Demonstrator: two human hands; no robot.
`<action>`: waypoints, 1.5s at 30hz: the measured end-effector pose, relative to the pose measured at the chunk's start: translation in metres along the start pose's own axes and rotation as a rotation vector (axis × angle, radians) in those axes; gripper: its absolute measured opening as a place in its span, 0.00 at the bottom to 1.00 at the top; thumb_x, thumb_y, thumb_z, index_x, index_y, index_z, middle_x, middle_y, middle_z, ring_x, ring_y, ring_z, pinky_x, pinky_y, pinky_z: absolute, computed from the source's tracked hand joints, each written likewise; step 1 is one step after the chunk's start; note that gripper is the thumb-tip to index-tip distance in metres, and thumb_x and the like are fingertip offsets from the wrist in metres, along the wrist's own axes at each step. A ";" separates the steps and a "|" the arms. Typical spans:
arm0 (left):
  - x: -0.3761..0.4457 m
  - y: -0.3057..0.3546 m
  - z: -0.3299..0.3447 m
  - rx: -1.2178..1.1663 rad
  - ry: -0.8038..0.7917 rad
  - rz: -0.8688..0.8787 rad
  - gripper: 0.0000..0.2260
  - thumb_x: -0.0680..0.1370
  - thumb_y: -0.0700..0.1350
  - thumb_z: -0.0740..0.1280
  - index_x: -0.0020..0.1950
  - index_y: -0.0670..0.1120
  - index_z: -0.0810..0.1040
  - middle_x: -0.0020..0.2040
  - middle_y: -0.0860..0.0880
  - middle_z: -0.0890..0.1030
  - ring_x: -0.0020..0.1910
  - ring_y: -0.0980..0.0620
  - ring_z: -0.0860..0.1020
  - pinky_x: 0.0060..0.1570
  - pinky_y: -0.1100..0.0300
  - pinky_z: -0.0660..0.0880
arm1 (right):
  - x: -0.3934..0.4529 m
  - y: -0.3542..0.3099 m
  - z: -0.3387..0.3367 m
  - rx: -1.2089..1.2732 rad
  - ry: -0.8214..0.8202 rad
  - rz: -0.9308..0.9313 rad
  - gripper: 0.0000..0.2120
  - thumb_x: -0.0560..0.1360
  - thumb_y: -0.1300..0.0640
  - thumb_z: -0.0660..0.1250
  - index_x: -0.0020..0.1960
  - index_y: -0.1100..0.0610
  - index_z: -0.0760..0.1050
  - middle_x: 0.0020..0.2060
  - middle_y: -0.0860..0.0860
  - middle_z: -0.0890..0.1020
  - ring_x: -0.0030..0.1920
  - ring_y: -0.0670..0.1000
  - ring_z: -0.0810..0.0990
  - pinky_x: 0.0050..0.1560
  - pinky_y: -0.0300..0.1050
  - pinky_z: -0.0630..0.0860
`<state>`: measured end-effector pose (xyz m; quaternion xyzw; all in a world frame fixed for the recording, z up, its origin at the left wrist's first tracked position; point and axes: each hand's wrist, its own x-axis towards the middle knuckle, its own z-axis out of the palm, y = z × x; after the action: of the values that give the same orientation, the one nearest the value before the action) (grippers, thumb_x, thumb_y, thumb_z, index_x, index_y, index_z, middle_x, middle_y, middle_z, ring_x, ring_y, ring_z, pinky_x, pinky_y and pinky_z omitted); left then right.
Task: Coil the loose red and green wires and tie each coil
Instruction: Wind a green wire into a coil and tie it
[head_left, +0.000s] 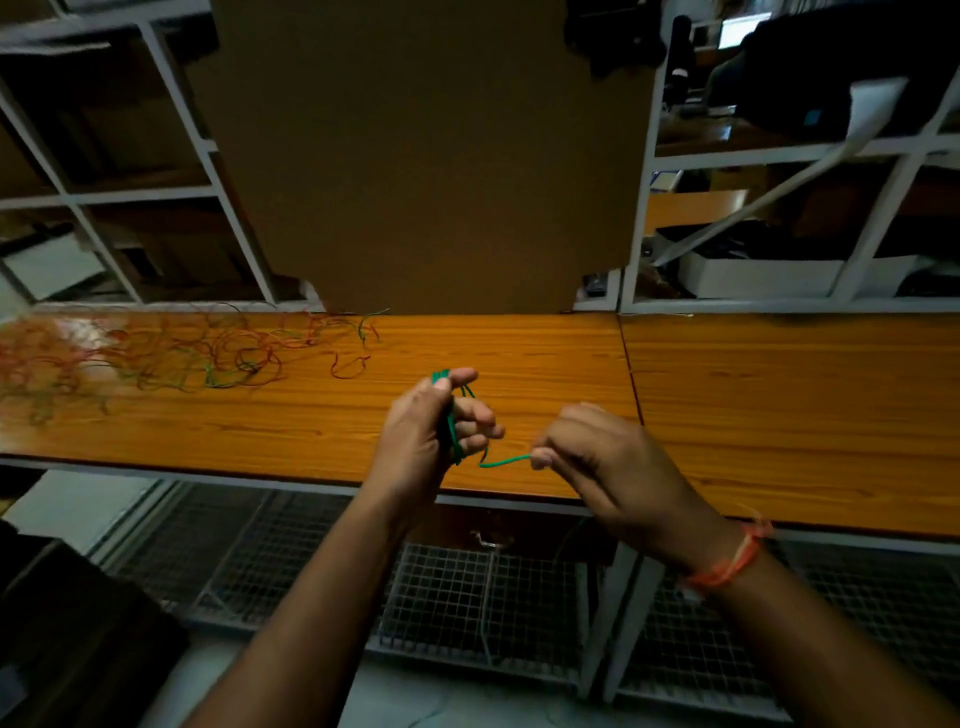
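tail of green wire (503, 461) runs rightward, mid-frame, from my left hand (426, 441) clutching the coil (448, 415) to right hand (597, 462) pinching it.

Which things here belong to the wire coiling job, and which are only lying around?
Belonging to the job:
- green wire coil, held in the left hand
- its free end, pinched by the right hand
- loose red and green wires on the wooden bench

Just lying about:
- cardboard sheet
- white shelf frame
- wire mesh baskets
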<state>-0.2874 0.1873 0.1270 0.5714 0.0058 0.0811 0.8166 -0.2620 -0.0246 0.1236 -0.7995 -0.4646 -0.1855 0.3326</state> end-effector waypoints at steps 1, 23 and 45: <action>-0.002 -0.002 0.003 0.032 -0.040 -0.003 0.14 0.87 0.46 0.54 0.66 0.39 0.72 0.37 0.44 0.82 0.36 0.48 0.82 0.35 0.61 0.78 | 0.004 -0.002 0.001 0.005 -0.007 -0.011 0.12 0.83 0.53 0.61 0.45 0.57 0.77 0.40 0.50 0.76 0.43 0.48 0.72 0.47 0.31 0.64; -0.010 0.002 0.014 -0.214 -0.372 -0.215 0.12 0.80 0.51 0.62 0.41 0.47 0.74 0.27 0.55 0.60 0.25 0.57 0.53 0.24 0.63 0.49 | 0.026 0.026 0.016 0.464 0.013 0.364 0.16 0.85 0.46 0.57 0.50 0.49 0.82 0.42 0.44 0.78 0.43 0.43 0.76 0.44 0.42 0.70; -0.004 -0.012 -0.001 -0.527 -0.507 -0.452 0.13 0.82 0.50 0.60 0.44 0.44 0.78 0.26 0.56 0.59 0.24 0.58 0.56 0.27 0.64 0.55 | 0.029 0.009 0.028 1.284 0.024 0.643 0.17 0.82 0.49 0.60 0.39 0.58 0.69 0.25 0.49 0.66 0.29 0.50 0.66 0.32 0.39 0.67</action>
<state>-0.2900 0.1838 0.1150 0.3295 -0.0909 -0.2439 0.9076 -0.2403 0.0101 0.1184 -0.5412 -0.2198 0.2229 0.7804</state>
